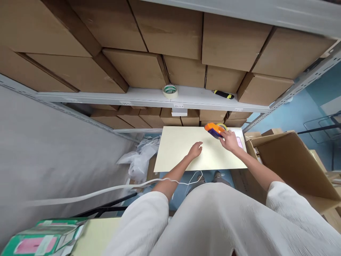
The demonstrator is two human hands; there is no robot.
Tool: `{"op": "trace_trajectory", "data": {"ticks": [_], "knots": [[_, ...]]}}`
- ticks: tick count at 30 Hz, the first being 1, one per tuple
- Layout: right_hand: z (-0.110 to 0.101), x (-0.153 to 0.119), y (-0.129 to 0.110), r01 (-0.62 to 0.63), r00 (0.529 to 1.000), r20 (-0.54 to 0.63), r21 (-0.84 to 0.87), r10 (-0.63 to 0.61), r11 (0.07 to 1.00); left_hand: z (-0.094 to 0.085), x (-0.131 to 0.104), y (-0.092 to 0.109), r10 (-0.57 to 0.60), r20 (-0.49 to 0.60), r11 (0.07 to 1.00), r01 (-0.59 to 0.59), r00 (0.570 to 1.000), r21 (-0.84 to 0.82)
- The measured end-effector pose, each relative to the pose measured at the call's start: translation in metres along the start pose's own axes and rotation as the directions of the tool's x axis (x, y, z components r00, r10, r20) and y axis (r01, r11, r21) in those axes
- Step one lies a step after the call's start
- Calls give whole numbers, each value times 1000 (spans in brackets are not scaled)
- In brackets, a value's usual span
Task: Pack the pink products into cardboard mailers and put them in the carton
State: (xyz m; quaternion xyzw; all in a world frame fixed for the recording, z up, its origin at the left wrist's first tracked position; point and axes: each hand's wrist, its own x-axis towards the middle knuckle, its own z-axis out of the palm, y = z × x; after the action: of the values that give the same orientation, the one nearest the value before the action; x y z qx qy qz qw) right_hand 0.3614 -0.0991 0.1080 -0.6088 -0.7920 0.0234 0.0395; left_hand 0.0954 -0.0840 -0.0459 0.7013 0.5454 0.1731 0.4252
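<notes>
Over the right part of a pale yellow tabletop (176, 149), my right hand (229, 140) grips an orange and dark blue tool (214, 130) that looks like a tape dispenser. A yellow roll (223, 126) shows just behind the tool. To the right of this hand, a pink and white item (239, 142) lies at the table's right end. My left hand (195, 149) is above the middle of the tabletop, its fingers bent and slightly apart, with nothing visible in them.
Cardboard boxes (176, 26) fill the shelves ahead. A tape roll (169, 91) and a yellow-black cutter (223, 94) rest on the shelf edge. An open carton (295, 163) stands right, plastic bags (141, 156) left. A white cable (106, 190) crosses my left forearm. Green boxes (39, 241) sit lower left.
</notes>
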Motion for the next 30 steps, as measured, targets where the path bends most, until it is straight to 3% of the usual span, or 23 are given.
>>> {"op": "trace_trajectory", "data": {"ticks": [4, 7, 11, 15, 23, 27, 30], "knots": [[-67, 63, -5, 136, 967, -205, -73, -148, 988, -5, -7, -3, -3, -48, 1000, 3, 999, -14], [-96, 118, -10, 159, 953, -247, -88, -176, 983, -9, -16, -8, 5, -116, 1000, -6, 993, -12], [-102, 181, -14, 180, 947, -257, -80, -194, 981, -18, -32, -17, -25, -218, 1000, 24, 976, -9], [-93, 221, -15, 220, 938, -265, -50, -225, 974, -27, -50, -23, -101, -311, 995, 101, 945, -15], [-76, 247, -9, 221, 936, -276, -28, -220, 975, -25, -69, -15, -179, -400, 984, 166, 899, -68], [-72, 241, -5, 249, 902, -362, -13, -236, 969, -19, -75, -12, -227, -403, 974, 204, 887, -100], [-71, 226, -17, 297, 869, -416, 3, -269, 955, -14, -83, -15, -242, -444, 970, 210, 863, -119]]}}
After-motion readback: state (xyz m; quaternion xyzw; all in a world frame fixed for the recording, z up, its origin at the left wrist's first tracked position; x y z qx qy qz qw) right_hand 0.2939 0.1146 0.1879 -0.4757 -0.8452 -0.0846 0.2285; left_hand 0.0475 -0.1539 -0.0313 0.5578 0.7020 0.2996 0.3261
